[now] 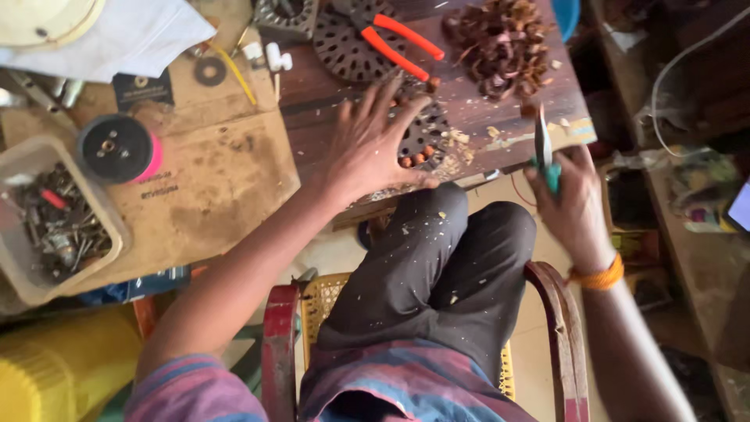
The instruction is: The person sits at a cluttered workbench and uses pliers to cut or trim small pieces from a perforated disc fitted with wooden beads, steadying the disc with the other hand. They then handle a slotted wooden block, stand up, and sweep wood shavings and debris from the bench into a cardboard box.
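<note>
Left hand lies flat w/ fingers spread, pressing on a dark slotted motor stator near the front edge of the workbench; palm hides most of the stator, only its right part and some copper winding ends by the thumb show. Nothing is gripped, hand is open on top. Right hand hangs just off the bench's front right corner, fingers curled round a green-handled tool w/ a grey blade; handle mostly hidden in the fist, exact tool type hard to tell. Bench is worn dark wood, scuffed, littered w/ pale chips. A 2nd perforated stator disc sits toward the back edge, cut off by the frame top, w/ orange-handled pliers lying across it. Tangled heap of stripped copper wire at the back right. Left part is covered by stained cardboard carrying a black-and-pink spool; a clear plastic tub of screws & scrap sits at the far left. Person sits in a red-framed chair w/ yellow mesh seat; room around is cluttered, dim.
</note>
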Tool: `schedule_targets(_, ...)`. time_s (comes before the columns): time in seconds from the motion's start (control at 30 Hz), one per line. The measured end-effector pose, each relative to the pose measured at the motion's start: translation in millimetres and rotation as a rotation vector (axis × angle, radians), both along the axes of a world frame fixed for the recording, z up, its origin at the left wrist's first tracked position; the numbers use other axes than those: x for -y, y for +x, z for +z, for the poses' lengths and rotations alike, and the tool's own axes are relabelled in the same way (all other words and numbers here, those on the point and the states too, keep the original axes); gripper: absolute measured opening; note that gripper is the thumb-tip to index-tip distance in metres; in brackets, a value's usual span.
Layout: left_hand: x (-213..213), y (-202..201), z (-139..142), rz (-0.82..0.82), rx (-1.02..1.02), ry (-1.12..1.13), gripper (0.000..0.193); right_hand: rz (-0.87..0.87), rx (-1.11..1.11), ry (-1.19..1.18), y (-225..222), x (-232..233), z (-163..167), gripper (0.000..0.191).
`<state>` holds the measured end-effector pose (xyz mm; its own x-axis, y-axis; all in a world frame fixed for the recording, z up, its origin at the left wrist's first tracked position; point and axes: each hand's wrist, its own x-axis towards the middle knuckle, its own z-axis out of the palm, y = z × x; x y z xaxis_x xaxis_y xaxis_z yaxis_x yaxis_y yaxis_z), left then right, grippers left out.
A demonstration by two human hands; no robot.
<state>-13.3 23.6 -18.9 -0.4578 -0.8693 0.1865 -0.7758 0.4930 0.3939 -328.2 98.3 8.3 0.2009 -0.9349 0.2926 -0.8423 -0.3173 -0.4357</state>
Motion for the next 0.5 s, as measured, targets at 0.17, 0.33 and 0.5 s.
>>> schedule_targets(0.17,-7.8,-2.0,32.5,-0.018,0.036,0.063,0.136,0.063,0.000,0.051,-15.3,51.1,37.3,0.028)
schedule_targets(0.33,0.3,22.2,52.4,-0.213,0.046,0.107,0.124,-0.001,0.060,0.078,0.3,58.3,63.1,0.035)
schedule_targets(0.5,17.2,38.7,45.3,-0.276,0.203,0.235,0.125,-0.144,0.157,0.387,16.0,13.0,87.1,0.029)
